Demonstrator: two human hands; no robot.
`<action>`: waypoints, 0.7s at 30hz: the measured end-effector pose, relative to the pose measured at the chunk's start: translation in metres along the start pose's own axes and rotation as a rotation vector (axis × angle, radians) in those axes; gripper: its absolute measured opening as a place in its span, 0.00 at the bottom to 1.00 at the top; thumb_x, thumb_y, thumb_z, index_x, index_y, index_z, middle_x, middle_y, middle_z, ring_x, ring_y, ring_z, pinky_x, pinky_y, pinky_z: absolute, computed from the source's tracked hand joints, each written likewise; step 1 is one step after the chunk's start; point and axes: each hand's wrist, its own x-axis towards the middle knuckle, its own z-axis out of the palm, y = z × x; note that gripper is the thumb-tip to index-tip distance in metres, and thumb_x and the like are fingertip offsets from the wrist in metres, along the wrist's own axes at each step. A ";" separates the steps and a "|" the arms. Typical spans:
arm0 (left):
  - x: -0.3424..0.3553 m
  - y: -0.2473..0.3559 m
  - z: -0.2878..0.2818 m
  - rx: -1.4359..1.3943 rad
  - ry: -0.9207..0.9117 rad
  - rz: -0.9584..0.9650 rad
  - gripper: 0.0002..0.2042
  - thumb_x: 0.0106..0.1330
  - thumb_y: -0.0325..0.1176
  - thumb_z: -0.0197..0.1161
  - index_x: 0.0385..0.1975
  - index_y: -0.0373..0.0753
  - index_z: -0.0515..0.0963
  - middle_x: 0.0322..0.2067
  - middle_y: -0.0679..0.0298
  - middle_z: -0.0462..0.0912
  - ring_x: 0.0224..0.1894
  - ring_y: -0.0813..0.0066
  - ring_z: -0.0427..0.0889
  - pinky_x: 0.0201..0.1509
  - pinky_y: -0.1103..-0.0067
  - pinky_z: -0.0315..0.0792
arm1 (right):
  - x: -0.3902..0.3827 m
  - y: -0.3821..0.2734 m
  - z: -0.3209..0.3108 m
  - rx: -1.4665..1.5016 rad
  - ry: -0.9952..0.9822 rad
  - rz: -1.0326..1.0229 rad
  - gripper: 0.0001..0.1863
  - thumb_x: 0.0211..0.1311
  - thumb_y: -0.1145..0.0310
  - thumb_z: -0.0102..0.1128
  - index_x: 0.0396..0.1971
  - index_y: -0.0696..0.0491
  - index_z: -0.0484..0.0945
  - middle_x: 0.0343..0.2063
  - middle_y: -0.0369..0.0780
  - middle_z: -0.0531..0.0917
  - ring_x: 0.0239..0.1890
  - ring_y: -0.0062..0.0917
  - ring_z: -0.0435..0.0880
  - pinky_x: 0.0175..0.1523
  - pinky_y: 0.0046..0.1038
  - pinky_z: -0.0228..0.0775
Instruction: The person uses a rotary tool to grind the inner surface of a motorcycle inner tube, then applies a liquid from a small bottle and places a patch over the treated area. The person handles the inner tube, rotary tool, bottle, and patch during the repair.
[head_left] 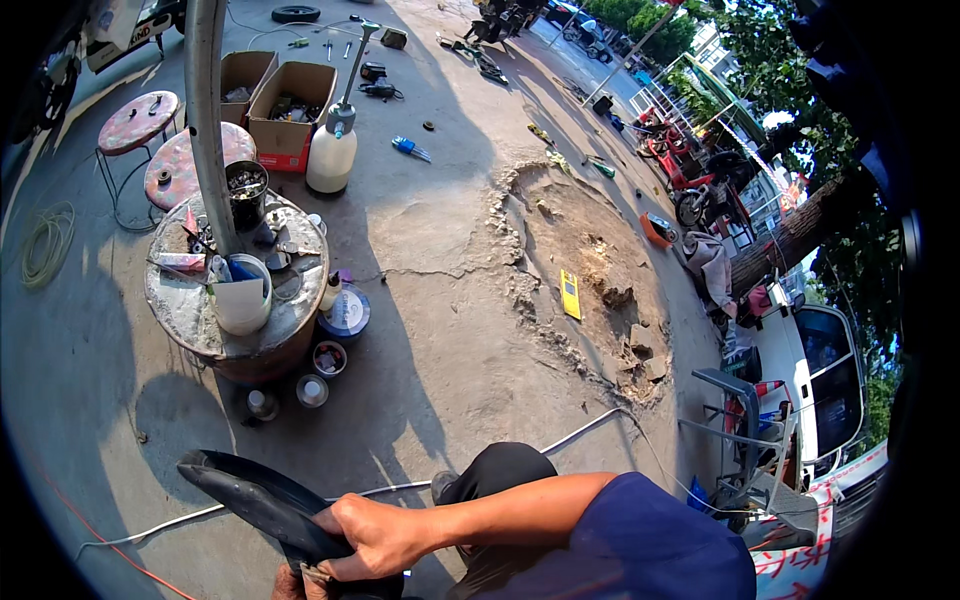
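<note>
A black rubber inner tube (250, 494) stretches from the lower left toward my lap, its loop partly folded. My right hand (375, 538) is closed round it, thumb along its lower side. Just below, my left hand (292, 583) shows only some fingers at the picture's lower edge, pinched against the rubber close to the right thumb. The rest of that hand is cut off, and part of the tube lies hidden behind my right hand.
A round drum table (305, 330) bearing a white bucket (243, 315) stands ahead left, with small tubs at its foot. Behind are stools (140, 125), cardboard boxes (290, 105) and a pump sprayer (332, 155). A white cable (580, 432) crosses the floor near a broken-edged dirt patch (590, 250).
</note>
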 end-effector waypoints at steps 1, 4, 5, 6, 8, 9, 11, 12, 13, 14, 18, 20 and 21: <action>-0.001 0.000 0.000 0.085 0.029 0.006 0.05 0.73 0.25 0.55 0.40 0.35 0.78 0.31 0.63 0.81 0.37 0.77 0.79 0.43 0.79 0.76 | -0.001 0.003 0.000 -0.074 0.008 -0.028 0.16 0.56 0.65 0.65 0.31 0.65 0.75 0.21 0.45 0.78 0.24 0.25 0.76 0.31 0.32 0.67; 0.002 -0.004 0.003 0.579 0.144 0.242 0.06 0.72 0.24 0.55 0.37 0.31 0.79 0.31 0.63 0.80 0.34 0.77 0.76 0.40 0.78 0.73 | 0.000 0.016 0.004 -0.269 0.068 -0.124 0.16 0.56 0.66 0.65 0.29 0.65 0.75 0.19 0.45 0.77 0.23 0.24 0.74 0.29 0.33 0.65; 0.002 -0.003 0.006 0.744 0.187 0.321 0.06 0.71 0.24 0.56 0.36 0.30 0.80 0.31 0.63 0.80 0.33 0.77 0.75 0.39 0.78 0.72 | 0.001 0.018 0.006 -0.317 0.114 -0.166 0.15 0.57 0.66 0.65 0.29 0.65 0.75 0.19 0.44 0.76 0.23 0.23 0.73 0.29 0.33 0.65; 0.003 -0.001 0.011 0.742 0.217 0.377 0.07 0.71 0.24 0.55 0.34 0.28 0.79 0.31 0.63 0.80 0.31 0.77 0.73 0.37 0.78 0.70 | 0.000 0.019 0.007 -0.364 0.159 -0.207 0.15 0.57 0.66 0.64 0.28 0.65 0.74 0.19 0.44 0.76 0.23 0.22 0.72 0.28 0.33 0.64; 0.003 -0.002 0.008 0.461 0.164 0.221 0.08 0.74 0.27 0.53 0.38 0.31 0.79 0.32 0.63 0.81 0.33 0.79 0.76 0.37 0.81 0.72 | 0.000 0.004 0.002 -0.112 0.075 -0.026 0.14 0.58 0.66 0.64 0.29 0.65 0.75 0.18 0.42 0.76 0.23 0.20 0.72 0.28 0.32 0.63; 0.005 -0.008 0.003 0.209 0.123 0.139 0.09 0.75 0.28 0.52 0.40 0.32 0.79 0.32 0.64 0.81 0.34 0.80 0.77 0.38 0.82 0.73 | -0.001 -0.002 0.000 0.015 0.032 0.064 0.14 0.58 0.66 0.64 0.29 0.64 0.75 0.18 0.41 0.76 0.23 0.19 0.71 0.27 0.31 0.63; 0.001 0.000 0.004 0.145 0.017 0.072 0.09 0.76 0.29 0.52 0.42 0.33 0.78 0.34 0.64 0.81 0.35 0.81 0.78 0.38 0.83 0.74 | 0.000 0.011 0.002 0.007 0.043 0.061 0.14 0.58 0.66 0.65 0.27 0.63 0.75 0.16 0.39 0.75 0.23 0.17 0.70 0.26 0.29 0.62; 0.000 0.003 0.004 0.113 -0.036 0.038 0.09 0.76 0.30 0.51 0.43 0.33 0.78 0.34 0.64 0.81 0.36 0.82 0.79 0.39 0.84 0.74 | -0.001 0.013 0.003 0.025 0.063 0.029 0.15 0.58 0.65 0.65 0.27 0.63 0.75 0.16 0.39 0.75 0.22 0.17 0.70 0.26 0.29 0.62; -0.001 0.003 0.004 0.167 -0.042 0.034 0.09 0.76 0.30 0.51 0.43 0.33 0.78 0.35 0.64 0.81 0.36 0.82 0.78 0.39 0.84 0.74 | -0.002 0.013 0.003 0.043 0.076 -0.003 0.15 0.57 0.65 0.66 0.26 0.63 0.75 0.15 0.40 0.74 0.21 0.18 0.70 0.26 0.29 0.62; -0.001 0.003 0.004 0.221 -0.048 0.029 0.09 0.76 0.30 0.51 0.43 0.33 0.77 0.36 0.64 0.81 0.36 0.83 0.78 0.39 0.84 0.74 | -0.003 0.011 0.001 -0.003 0.065 0.011 0.15 0.57 0.65 0.66 0.25 0.63 0.74 0.15 0.41 0.74 0.21 0.19 0.70 0.26 0.30 0.62; -0.002 0.006 0.012 0.396 -0.015 0.088 0.09 0.75 0.28 0.51 0.42 0.31 0.78 0.36 0.62 0.81 0.36 0.80 0.77 0.39 0.82 0.74 | -0.007 0.016 0.003 -0.104 0.104 -0.061 0.17 0.57 0.66 0.66 0.22 0.64 0.71 0.15 0.45 0.72 0.20 0.21 0.69 0.25 0.32 0.61; -0.002 0.007 0.016 0.532 0.049 0.141 0.09 0.75 0.27 0.52 0.41 0.29 0.78 0.36 0.60 0.81 0.36 0.77 0.77 0.40 0.80 0.74 | -0.004 0.028 0.009 -0.163 0.174 -0.174 0.17 0.57 0.66 0.66 0.21 0.64 0.71 0.15 0.46 0.71 0.19 0.22 0.69 0.25 0.33 0.61; -0.002 0.006 0.016 0.638 0.077 0.175 0.09 0.74 0.27 0.52 0.41 0.28 0.78 0.36 0.59 0.81 0.36 0.76 0.77 0.40 0.79 0.74 | -0.002 0.032 0.010 -0.220 0.211 -0.237 0.17 0.57 0.67 0.66 0.21 0.64 0.70 0.15 0.47 0.71 0.19 0.22 0.69 0.25 0.33 0.60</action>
